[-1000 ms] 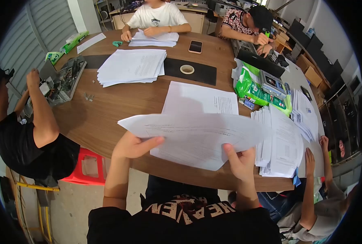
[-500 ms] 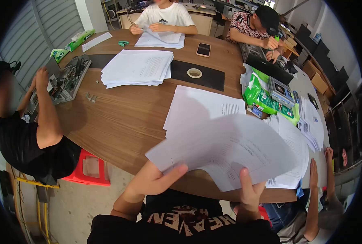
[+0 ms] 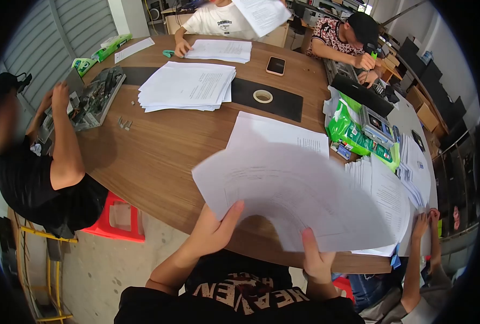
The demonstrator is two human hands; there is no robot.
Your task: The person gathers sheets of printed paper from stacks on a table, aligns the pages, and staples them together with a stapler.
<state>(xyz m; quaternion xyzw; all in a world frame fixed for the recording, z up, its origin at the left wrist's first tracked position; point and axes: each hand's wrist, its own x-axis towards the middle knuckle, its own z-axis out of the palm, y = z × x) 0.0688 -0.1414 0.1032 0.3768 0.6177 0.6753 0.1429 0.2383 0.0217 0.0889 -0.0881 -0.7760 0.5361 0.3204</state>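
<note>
I am holding the paper [image 3: 299, 183] before me, above the near edge of the table [image 3: 159, 156], and it is bowing into an arch, its lower edge curving up between my hands. My left hand [image 3: 214, 231] is pinching it at the lower left corner, thumb lying on the face towards me; my right hand [image 3: 318, 259] is pinching its bottom edge, thumb likewise in front. The paper is mostly hiding my other fingers, and I cannot tell how many sheets I am gripping. Just beyond, a printed page [image 3: 272, 129] is lying flat, partly hidden by it. To the right, a pile [image 3: 388, 186] is sitting near a green pack [image 3: 345, 129]. Farther off, tape [image 3: 262, 101] is lying on a black mat [image 3: 289, 109], a big stack [image 3: 186, 86] is covering the mat's middle, and a phone [image 3: 275, 65] is lying past them. Opposite me, a person in white [image 3: 218, 24] is raising a sheet [image 3: 261, 15] beyond a low stack [image 3: 221, 49].
</note>
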